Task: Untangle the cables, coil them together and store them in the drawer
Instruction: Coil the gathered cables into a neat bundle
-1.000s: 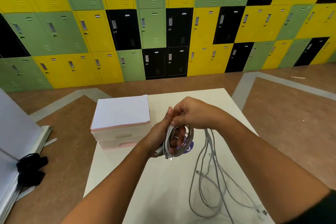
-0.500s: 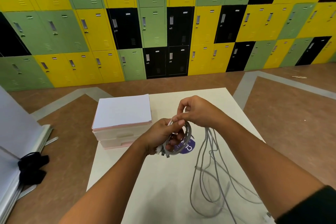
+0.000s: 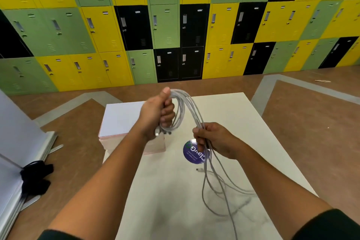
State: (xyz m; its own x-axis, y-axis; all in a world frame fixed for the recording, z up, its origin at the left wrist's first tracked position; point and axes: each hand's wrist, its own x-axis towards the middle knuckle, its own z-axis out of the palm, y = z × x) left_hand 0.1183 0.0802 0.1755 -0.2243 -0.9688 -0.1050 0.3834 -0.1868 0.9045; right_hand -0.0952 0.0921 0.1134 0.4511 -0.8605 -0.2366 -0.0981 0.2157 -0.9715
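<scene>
The grey cables (image 3: 192, 112) look light, limp and smooth. They are likely to spring out of their loops unless gripped across the whole bunch, so the best hold is where the strands gather. They are held above the worktop (image 3: 239, 122). The bundle arcs from the far left down to the near right, then the loose tails trail onto the worktop at the near right. The left hand (image 3: 156, 116) has its fingers (image 3: 169, 110) curled tight round the coiled part, with the plug ends poking out below. The right hand (image 3: 214, 140) pinches the strands together. The pink drawer unit (image 3: 120, 120) sits just left, and it looks closed.
</scene>
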